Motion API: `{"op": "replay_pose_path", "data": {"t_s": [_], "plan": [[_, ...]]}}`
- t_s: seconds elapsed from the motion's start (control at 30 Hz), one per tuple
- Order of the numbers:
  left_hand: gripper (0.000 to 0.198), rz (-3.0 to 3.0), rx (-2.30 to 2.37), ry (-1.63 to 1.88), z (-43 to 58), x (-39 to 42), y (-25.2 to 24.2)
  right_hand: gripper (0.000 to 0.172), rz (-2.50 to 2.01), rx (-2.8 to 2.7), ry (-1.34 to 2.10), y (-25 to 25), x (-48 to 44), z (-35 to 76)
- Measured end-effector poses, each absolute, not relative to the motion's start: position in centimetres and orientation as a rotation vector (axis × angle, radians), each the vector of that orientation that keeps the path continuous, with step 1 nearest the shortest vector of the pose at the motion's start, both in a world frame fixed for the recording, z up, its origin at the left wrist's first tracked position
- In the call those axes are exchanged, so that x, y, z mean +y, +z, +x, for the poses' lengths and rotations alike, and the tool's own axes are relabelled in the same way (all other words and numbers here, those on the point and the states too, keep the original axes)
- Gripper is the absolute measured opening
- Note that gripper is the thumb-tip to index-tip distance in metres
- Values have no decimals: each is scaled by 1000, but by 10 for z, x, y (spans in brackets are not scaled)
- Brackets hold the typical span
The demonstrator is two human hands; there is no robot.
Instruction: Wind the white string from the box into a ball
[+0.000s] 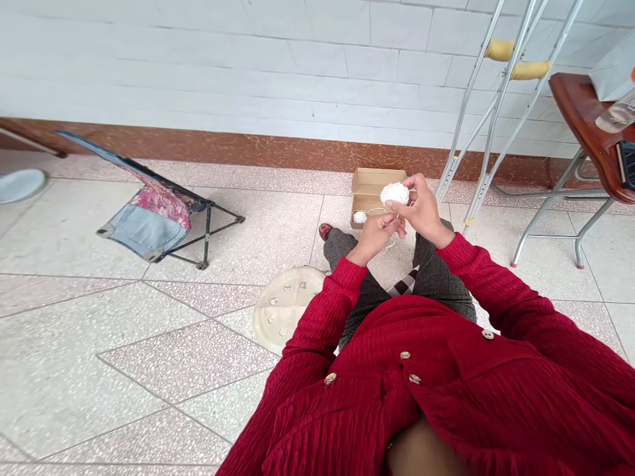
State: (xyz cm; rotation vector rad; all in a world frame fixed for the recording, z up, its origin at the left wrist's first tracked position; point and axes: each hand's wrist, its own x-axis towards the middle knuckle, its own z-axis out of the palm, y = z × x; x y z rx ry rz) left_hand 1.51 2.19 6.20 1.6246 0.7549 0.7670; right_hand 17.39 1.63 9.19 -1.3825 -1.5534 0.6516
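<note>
My right hand (421,208) grips a rounded white piece (395,194) with a bumpy, yarn-like texture, thumb at its lower edge and fingers behind it. Just below and to the left, my left hand (380,233) is closed in a pinch on white yarn (391,246), close to the piece; some loose strands hang under the fingers. Beyond the hands an open cardboard box (380,177) lies on the floor, lid tipped back. Inside it sits a small white yarn ball (360,217), with a strand running toward my hands. Any thin tool in the fingers is too small to make out.
A folding chair (149,225) stands at the left. Crutches (489,125) with yellow grips lean at the wall on the right, beside a brown-topped stool (590,145) bearing a bottle (618,116). A round pale stool top (285,307) is near my left leg.
</note>
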Motion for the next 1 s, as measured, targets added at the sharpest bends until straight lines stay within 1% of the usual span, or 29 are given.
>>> {"op": "replay_pose_path", "data": {"t_s": [0.1, 0.17, 0.23, 0.3, 0.4, 0.47, 0.53, 0.63, 0.73, 0.83, 0.9, 1.0], "plan": [[34, 1683, 803, 678, 10, 15, 63, 47, -1497, -1585, 324, 78, 24, 181], [34, 1766, 842, 629, 3, 12, 62, 43, -1513, -1633, 291, 67, 25, 187], [34, 1888, 883, 603, -5, 11, 62, 41, -1529, -1642, 356, 55, 22, 192], [33, 2042, 925, 594, -13, 13, 64, 43, -1513, -1602, 566, 42, 14, 194], [27, 2290, 965, 617, -22, 23, 69, 49, -1361, -1408, 1106, 29, -3, 191], [25, 2406, 941, 658, -25, 32, 72, 50, -1236, -1234, 1416, 27, -16, 187], [26, 2423, 911, 704, -25, 40, 71, 49, -1158, -1087, 1595, 31, -29, 183], [31, 2264, 890, 748, -22, 44, 62, 47, -1073, -919, 1698, 44, -44, 180], [32, 2007, 914, 806, -12, 37, 44, 49, -978, -846, 1701, 62, -50, 180], [30, 1820, 941, 804, 2, 24, 29, 53, -923, -893, 1592, 82, -42, 182], [33, 1762, 884, 739, 10, 13, 25, 50, -969, -959, 1429, 94, -32, 186], [37, 1717, 783, 651, 15, 1, 30, 49, -1148, -1040, 1090, 103, -12, 196]]}}
